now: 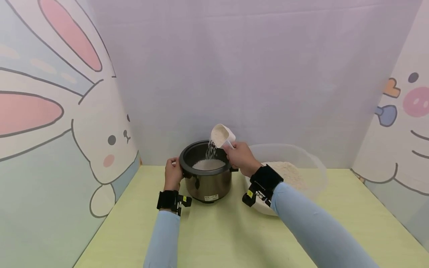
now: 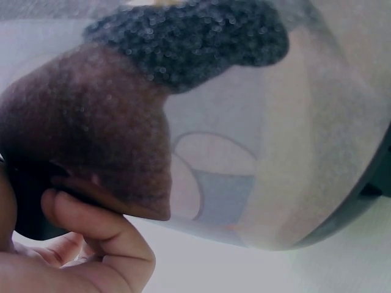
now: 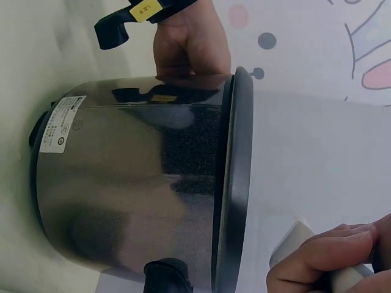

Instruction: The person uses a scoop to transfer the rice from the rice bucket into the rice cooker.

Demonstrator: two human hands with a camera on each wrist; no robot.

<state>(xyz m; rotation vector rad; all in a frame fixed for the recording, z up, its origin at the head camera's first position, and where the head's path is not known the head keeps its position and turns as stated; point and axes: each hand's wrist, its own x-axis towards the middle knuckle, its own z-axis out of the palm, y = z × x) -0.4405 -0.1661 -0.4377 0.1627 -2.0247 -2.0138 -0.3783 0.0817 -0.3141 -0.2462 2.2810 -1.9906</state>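
Only the head view shows me rice (image 1: 208,165) in the pot (image 1: 208,186), more falling from the cup (image 1: 223,135) the right hand (image 1: 242,158) grips; the left wrist shows the left hand (image 2: 91,250) holding the handle (image 2: 33,207). Yellow-green surface (image 1: 214,238), cartoon walls (image 1: 40,193).

From where I stand, a white label (image 3: 63,124) sits low on the cooker (image 1: 204,186), at six o'clock, its fine print and round marks too small to read. At eleven o'clock in the right wrist view, a yellow sticker (image 3: 146,9) on the left wrist mount (image 3: 112,35) seems to begin with L; the yellow patch (image 1: 250,193) on the right wrist mount (image 1: 248,201) is illegible
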